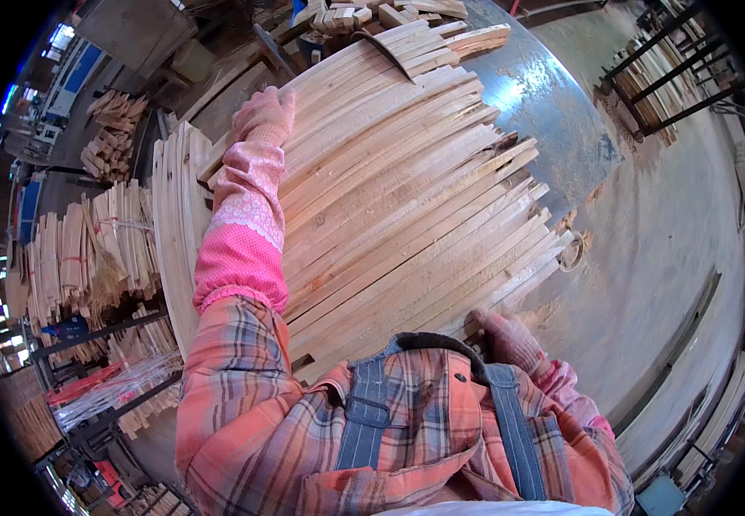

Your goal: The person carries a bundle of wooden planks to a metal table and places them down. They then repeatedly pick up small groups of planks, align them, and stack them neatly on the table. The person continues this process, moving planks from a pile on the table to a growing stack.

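Note:
A broad layer of pale wooden strips [389, 206] lies side by side in front of me, on a metal table [574, 142]. My left hand [262, 116], in a pink knit glove, is at the far left ends of the strips, its fingers curled against them. Close to my body, my right hand [511, 341], also gloved, has its fingers bent on the nearest strip, with the fingertips partly hidden. Among the far strips stands a thin dark curved piece [383, 56] whose kind I cannot make out.
Short wood blocks [338, 17] are heaped beyond the strips. Bundled wood [88, 249] and a pile of offcuts [114, 133] stand to the left. A dark metal rack [673, 73] holds more wood at the far right. Sawdust [591, 232] lies along the table's right edge.

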`<state>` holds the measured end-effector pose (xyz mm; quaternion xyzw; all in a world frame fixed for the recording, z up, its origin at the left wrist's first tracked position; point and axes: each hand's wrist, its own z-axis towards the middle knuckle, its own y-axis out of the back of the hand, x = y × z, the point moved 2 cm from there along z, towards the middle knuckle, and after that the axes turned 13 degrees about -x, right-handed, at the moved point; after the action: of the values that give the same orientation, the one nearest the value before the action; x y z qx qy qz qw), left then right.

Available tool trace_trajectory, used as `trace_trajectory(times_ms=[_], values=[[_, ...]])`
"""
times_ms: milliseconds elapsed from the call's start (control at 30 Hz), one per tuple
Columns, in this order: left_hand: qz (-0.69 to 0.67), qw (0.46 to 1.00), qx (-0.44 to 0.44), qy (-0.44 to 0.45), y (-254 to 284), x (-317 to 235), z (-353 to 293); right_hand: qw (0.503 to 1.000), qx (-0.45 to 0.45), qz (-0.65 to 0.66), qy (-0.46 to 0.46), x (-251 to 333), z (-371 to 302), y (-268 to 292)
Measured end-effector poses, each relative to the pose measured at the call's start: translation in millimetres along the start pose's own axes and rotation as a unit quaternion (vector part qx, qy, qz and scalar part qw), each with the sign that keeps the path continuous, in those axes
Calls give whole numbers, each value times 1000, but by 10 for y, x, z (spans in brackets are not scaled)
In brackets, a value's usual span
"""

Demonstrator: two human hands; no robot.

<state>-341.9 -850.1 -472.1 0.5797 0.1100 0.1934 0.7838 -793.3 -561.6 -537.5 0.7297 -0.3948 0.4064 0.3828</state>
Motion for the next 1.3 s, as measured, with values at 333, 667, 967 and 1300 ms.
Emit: trace_trajectory(times_ms=[333, 667, 967, 1300], values=[[-12, 1000, 5, 15, -24, -85, -52, 973, -50, 118, -194, -16, -149, -130], [-22, 999, -31, -15, 3, -9, -133, 981, -46, 135, -130, 18, -344, -189], [-6, 1000, -18, -15, -46, 115, -124, 984, 3, 125, -126, 48, -490, -298], [-54, 997, -41, -29, -179, 300, 244, 996, -66, 12, 56, -137, -537, -410]])
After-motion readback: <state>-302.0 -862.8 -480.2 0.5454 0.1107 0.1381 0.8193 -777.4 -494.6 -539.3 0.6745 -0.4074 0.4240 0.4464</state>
